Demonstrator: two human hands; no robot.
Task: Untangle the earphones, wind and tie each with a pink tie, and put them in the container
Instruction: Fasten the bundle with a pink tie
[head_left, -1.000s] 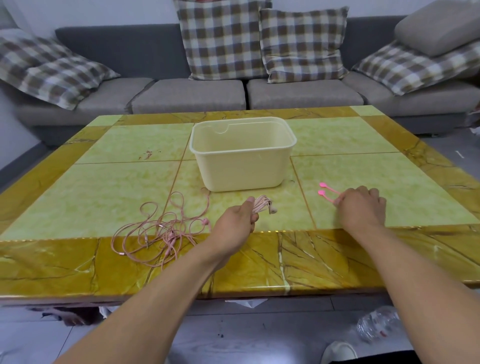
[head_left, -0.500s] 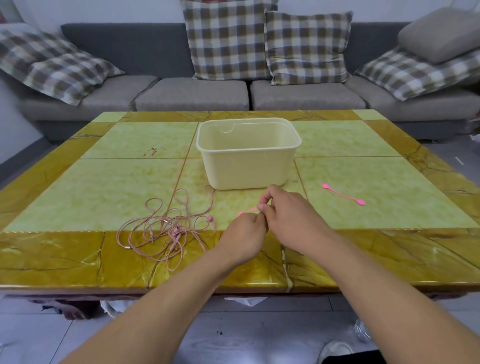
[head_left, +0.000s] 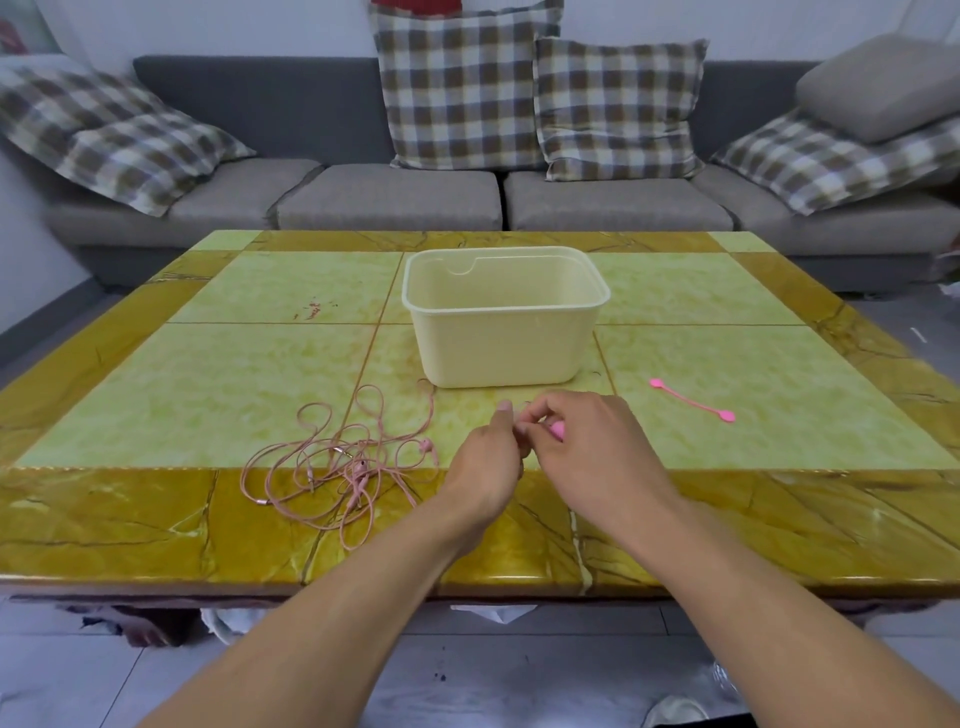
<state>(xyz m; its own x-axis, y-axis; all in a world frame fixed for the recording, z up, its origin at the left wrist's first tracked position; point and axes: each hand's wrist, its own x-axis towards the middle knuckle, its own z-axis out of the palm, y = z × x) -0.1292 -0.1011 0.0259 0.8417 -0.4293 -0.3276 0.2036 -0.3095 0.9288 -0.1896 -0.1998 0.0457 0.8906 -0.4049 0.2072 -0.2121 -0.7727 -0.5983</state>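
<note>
My left hand (head_left: 488, 457) and my right hand (head_left: 582, 441) meet just in front of the cream container (head_left: 504, 322). The left hand's fingers curl round a wound pink earphone bundle, which is almost entirely hidden in the fist. My right hand pinches a pink tie (head_left: 557, 429) against that bundle; only a short pink end shows. A tangle of pink earphones (head_left: 343, 457) lies loose on the table to the left of my hands. A second pink tie (head_left: 691, 399) lies flat on the table to the right.
The green and amber tiled table (head_left: 260, 395) has its front edge close under my forearms. A grey sofa (head_left: 395, 197) with plaid cushions stands behind it.
My right hand picked up one pink tie from the right side and brought it to the left hand's bundle. One tie stayed on the table.
</note>
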